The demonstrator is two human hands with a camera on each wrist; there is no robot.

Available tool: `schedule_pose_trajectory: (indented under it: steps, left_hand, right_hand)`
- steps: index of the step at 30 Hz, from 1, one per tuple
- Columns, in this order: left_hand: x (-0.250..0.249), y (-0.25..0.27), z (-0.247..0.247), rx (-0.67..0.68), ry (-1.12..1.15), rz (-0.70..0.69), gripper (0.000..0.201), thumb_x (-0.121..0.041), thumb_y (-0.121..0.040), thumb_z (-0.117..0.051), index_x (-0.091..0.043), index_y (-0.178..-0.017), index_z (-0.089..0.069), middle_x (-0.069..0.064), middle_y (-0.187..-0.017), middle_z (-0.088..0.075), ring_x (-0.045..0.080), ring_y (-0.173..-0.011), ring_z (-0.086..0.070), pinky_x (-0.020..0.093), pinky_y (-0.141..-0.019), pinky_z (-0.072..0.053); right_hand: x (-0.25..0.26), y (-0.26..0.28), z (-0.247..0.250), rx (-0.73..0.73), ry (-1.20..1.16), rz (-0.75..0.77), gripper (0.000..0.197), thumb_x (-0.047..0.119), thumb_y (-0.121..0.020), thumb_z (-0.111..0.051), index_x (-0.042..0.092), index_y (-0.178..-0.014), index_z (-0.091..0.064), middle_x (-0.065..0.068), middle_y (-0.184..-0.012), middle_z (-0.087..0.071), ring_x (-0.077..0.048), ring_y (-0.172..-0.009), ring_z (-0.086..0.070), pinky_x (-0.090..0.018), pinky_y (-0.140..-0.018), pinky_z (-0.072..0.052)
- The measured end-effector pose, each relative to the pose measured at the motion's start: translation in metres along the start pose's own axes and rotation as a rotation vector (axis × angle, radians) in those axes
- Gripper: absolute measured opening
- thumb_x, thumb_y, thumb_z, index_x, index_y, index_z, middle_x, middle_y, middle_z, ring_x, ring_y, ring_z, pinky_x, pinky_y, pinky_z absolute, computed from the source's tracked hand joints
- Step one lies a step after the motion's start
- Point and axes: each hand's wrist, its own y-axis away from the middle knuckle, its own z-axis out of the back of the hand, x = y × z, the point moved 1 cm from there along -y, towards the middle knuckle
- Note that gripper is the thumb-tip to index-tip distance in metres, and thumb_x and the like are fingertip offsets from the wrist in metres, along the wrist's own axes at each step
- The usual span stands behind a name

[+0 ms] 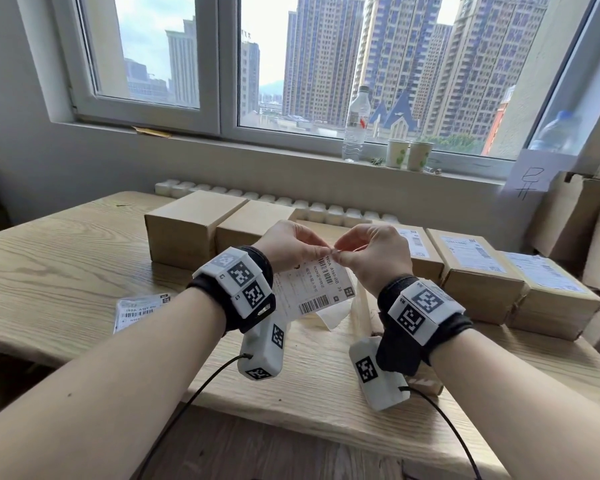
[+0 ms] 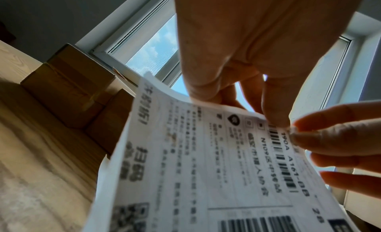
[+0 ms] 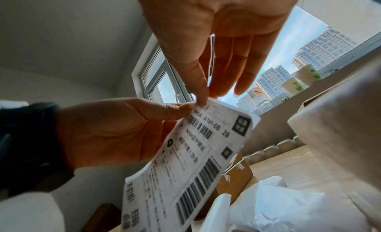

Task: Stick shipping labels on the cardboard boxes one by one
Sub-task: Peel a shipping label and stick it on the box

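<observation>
At the left of the pale wood-grain table (image 1: pixel 66 258) lies a small stack of white printed shipping labels (image 1: pixel 141 310), flat and apart from everything else. Behind it, two plain brown cardboard boxes (image 1: pixel 191 226) stand side by side with bare tops. Above the table's middle, the left hand (image 1: pixel 288 245) pinches the top corner of a white shipping label with black barcodes (image 1: pixel 312 289) between thumb and fingertips; the sheet hangs down from that corner, clear of the table. The right hand (image 1: pixel 373 252) meets it at the same corner, thumb and forefinger closed on the very edge, the other fingers (image 3: pixel 245 69) loosely extended. In the left wrist view the corner looks slightly split into two layers, though blur makes that uncertain. Beneath the hands sits crumpled white backing paper (image 3: pixel 288 207). To the right, three brown cardboard boxes with white labels on top (image 1: pixel 478 271) stand in a row. A clear plastic bottle (image 1: pixel 355 124) and two paper cups (image 1: pixel 409 154) stand on the windowsill.
</observation>
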Motion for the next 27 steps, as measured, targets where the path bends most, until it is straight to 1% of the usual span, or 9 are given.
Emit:
schedule_pose_trajectory:
  steps: [4, 7, 11, 13, 15, 18, 21, 24, 27]
  left_hand:
    - [0.000, 0.001, -0.001, 0.000, -0.008, 0.001, 0.022, -0.021, -0.083, -0.070, -0.005, -0.098, -0.071, 0.007, -0.082, -0.069, 0.014, -0.066, -0.062, 0.025, -0.066, -0.052]
    - [0.000, 0.001, -0.003, -0.003, 0.004, 0.009, 0.018, -0.023, -0.086, -0.066, -0.007, -0.091, -0.070, 0.005, -0.083, -0.069, 0.015, -0.072, -0.062, 0.028, -0.072, -0.052]
    - [-0.001, 0.001, -0.006, 0.018, 0.016, 0.014, 0.015, -0.024, -0.088, -0.063, -0.013, -0.078, -0.067, 0.007, -0.083, -0.068, 0.019, -0.080, -0.061, 0.037, -0.082, -0.051]
    - [-0.001, 0.002, -0.007, 0.007, 0.003, 0.011, 0.013, -0.022, -0.087, -0.064, -0.013, -0.078, -0.068, 0.006, -0.082, -0.068, 0.019, -0.080, -0.059, 0.036, -0.077, -0.050]
    - [-0.001, 0.001, -0.007, -0.007, 0.001, 0.014, 0.012, -0.021, -0.087, -0.065, -0.011, -0.081, -0.068, 0.007, -0.081, -0.067, 0.018, -0.076, -0.059, 0.028, -0.069, -0.049]
    - [0.001, -0.001, -0.005, -0.028, 0.056, 0.061, 0.013, -0.014, -0.089, -0.062, -0.009, -0.077, -0.062, 0.005, -0.074, -0.063, 0.012, -0.065, -0.059, 0.021, -0.062, -0.051]
    - [0.009, -0.003, 0.000, -0.085, 0.053, 0.107, 0.015, -0.012, -0.088, -0.062, -0.009, -0.074, -0.060, 0.003, -0.067, -0.057, 0.011, -0.060, -0.054, 0.021, -0.060, -0.050]
    - [0.021, -0.005, 0.006, -0.145, -0.012, 0.138, 0.016, -0.014, -0.088, -0.062, -0.009, -0.073, -0.061, 0.003, -0.066, -0.058, 0.013, -0.059, -0.053, 0.024, -0.061, -0.049]
    - [0.036, -0.006, 0.013, -0.185, -0.057, 0.179, 0.021, -0.016, -0.088, -0.062, -0.011, -0.068, -0.060, 0.004, -0.062, -0.058, 0.015, -0.058, -0.050, 0.029, -0.064, -0.049]
  right_hand:
    - [0.001, 0.000, 0.002, 0.008, 0.006, -0.030, 0.024, 0.021, -0.070, -0.078, 0.031, -0.054, -0.062, 0.010, -0.073, -0.070, -0.011, -0.077, -0.066, -0.034, -0.078, -0.056]
    - [0.000, 0.001, 0.002, -0.002, -0.024, -0.047, 0.024, 0.018, -0.069, -0.077, 0.030, -0.055, -0.063, 0.008, -0.073, -0.070, -0.012, -0.078, -0.067, -0.035, -0.080, -0.056]
    - [-0.001, 0.004, 0.001, -0.002, -0.048, -0.048, 0.018, 0.017, -0.069, -0.077, 0.029, -0.059, -0.067, 0.008, -0.072, -0.071, -0.011, -0.076, -0.068, -0.035, -0.081, -0.056]
    - [-0.001, 0.005, 0.001, -0.003, -0.058, -0.045, 0.018, 0.017, -0.069, -0.077, 0.029, -0.058, -0.067, 0.008, -0.072, -0.072, -0.011, -0.076, -0.068, -0.035, -0.080, -0.056]
    - [0.000, 0.006, 0.001, -0.005, -0.064, -0.042, 0.020, 0.017, -0.069, -0.077, 0.029, -0.057, -0.066, 0.008, -0.072, -0.071, -0.011, -0.076, -0.068, -0.034, -0.081, -0.056]
    - [-0.001, 0.006, 0.002, -0.003, -0.078, -0.054, 0.021, 0.015, -0.070, -0.077, 0.028, -0.058, -0.066, 0.008, -0.072, -0.071, -0.010, -0.076, -0.067, -0.033, -0.081, -0.056]
    - [-0.002, 0.005, 0.005, -0.008, -0.118, -0.075, 0.018, 0.011, -0.069, -0.076, 0.025, -0.060, -0.069, 0.006, -0.072, -0.072, -0.013, -0.079, -0.068, -0.035, -0.083, -0.055]
    - [-0.002, 0.004, 0.009, -0.012, -0.143, -0.075, 0.019, 0.010, -0.070, -0.075, 0.025, -0.061, -0.068, 0.004, -0.074, -0.072, -0.013, -0.080, -0.068, -0.035, -0.085, -0.054]
    - [-0.004, 0.003, 0.014, -0.037, -0.165, -0.070, 0.018, 0.010, -0.071, -0.075, 0.024, -0.061, -0.068, 0.006, -0.072, -0.071, -0.012, -0.078, -0.067, -0.034, -0.085, -0.054]
